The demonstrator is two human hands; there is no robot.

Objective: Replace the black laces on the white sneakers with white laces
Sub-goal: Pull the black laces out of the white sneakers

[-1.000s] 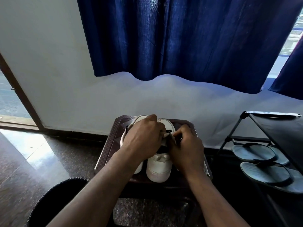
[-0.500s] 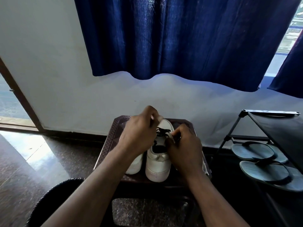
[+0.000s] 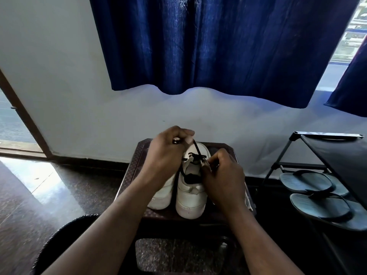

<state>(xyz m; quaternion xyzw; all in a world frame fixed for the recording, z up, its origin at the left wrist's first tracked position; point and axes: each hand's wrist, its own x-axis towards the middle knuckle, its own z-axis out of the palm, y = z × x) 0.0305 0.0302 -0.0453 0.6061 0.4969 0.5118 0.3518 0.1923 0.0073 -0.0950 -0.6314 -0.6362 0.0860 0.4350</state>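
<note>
Two white sneakers stand heel-towards-me on a dark brown stool [image 3: 139, 155]. The right sneaker [image 3: 190, 197] carries a black lace [image 3: 196, 148] through its upper eyelets. My left hand [image 3: 166, 153] is raised above the shoes and pinches that lace, which runs taut from my fingers down to the eyelets. My right hand [image 3: 224, 179] rests against the right sneaker's right side, fingers closed at its eyelet edge. The left sneaker [image 3: 161, 195] is mostly hidden under my left wrist. A strip of white lace [image 3: 248, 201] shows at the stool's right edge.
A black shoe rack [image 3: 325, 147] stands to the right with grey flip-flops [image 3: 317, 199] on its lower shelf. A dark round basket [image 3: 59, 235] sits at the lower left. A white wall and blue curtain [image 3: 218, 46] lie behind the stool; a doorway opens at the left.
My left hand has lifted up and away from the shoes, drawing the black lace out taut. The right hand has stayed at the right sneaker's side.
</note>
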